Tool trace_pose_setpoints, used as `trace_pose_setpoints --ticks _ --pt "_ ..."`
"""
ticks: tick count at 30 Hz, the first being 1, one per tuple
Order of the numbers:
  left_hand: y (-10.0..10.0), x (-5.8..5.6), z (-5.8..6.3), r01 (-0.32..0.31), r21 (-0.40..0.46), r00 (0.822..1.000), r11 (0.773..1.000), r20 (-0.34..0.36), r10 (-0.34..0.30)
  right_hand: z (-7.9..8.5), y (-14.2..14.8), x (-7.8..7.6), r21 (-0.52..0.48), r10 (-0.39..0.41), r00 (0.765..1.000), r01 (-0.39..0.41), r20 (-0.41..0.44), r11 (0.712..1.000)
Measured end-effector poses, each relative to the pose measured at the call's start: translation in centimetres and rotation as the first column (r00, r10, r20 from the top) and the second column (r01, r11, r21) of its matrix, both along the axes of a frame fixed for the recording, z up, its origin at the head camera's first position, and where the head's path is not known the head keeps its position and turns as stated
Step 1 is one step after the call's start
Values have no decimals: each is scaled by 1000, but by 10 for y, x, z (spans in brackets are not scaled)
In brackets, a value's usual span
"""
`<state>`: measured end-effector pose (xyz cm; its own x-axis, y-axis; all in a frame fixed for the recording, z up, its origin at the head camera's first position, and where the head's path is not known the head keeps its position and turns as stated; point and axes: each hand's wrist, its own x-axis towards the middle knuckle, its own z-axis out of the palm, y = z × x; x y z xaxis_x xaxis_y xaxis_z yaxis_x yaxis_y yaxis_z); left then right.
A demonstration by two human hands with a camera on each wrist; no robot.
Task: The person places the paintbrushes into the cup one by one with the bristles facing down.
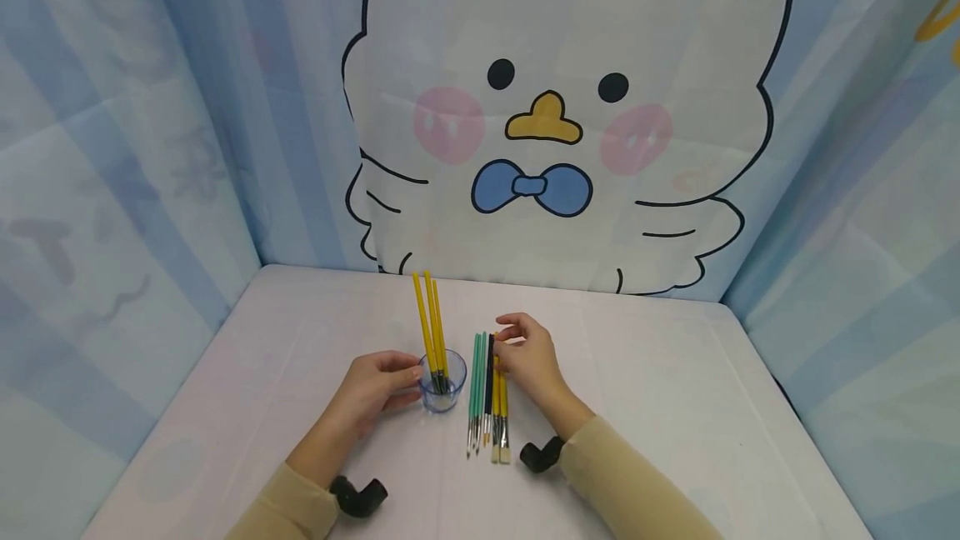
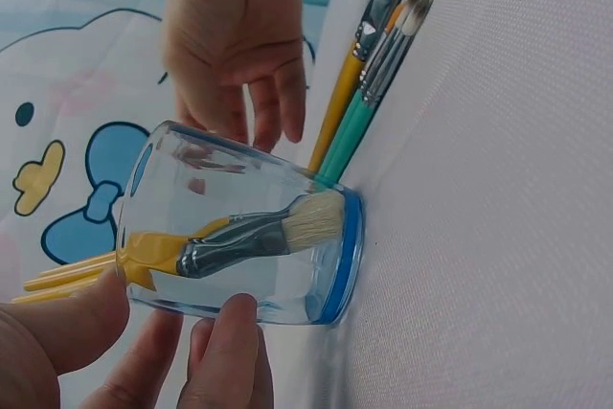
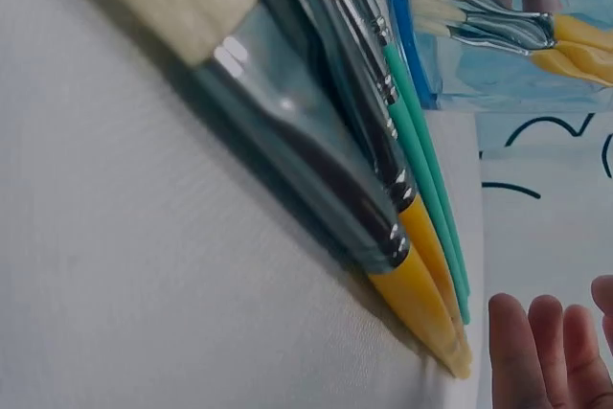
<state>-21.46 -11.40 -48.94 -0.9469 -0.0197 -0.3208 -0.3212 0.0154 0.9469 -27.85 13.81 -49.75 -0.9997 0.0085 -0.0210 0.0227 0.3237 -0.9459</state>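
Observation:
Several yellow-handled paintbrushes (image 1: 424, 323) stand bristles down in a clear cup (image 1: 438, 403) with a blue base. My left hand (image 1: 378, 386) touches the cup's left side with its fingertips; in the left wrist view the thumb (image 2: 91, 323) is at the rim. Right of the cup, a row of paintbrushes lies on the table: teal handles (image 1: 477, 373), a black one (image 1: 490, 369) and two yellow ones (image 1: 503, 398). Over the handle ends is my right hand (image 1: 534, 361). The right wrist view shows its fingers (image 3: 546, 352) extended, apart from the handles, gripping nothing visible.
The table (image 1: 645, 407) has a pale cloth. A curtain with a cartoon chick (image 1: 547, 40) hangs behind, and striped curtains (image 1: 112, 148) flank both sides. A black elbow-shaped piece (image 1: 360, 497) sits by the left cuff, another (image 1: 542, 455) by the right.

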Motion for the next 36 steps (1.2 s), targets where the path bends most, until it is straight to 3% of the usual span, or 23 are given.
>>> trace_pose_setpoints --ticks 7,23,36 --pt "0 0 -1 -2 10 1000 1000 -1 2 -2 6 1 4 -19 999 19 50 1000" --pt "1 -1 -4 1 32 1000 999 -4 -1 -5 16 5 147 -69 981 42 183 988" --pt "0 -1 -4 -2 25 1000 1000 -9 2 -6 13 7 201 -72 983 37 169 979"
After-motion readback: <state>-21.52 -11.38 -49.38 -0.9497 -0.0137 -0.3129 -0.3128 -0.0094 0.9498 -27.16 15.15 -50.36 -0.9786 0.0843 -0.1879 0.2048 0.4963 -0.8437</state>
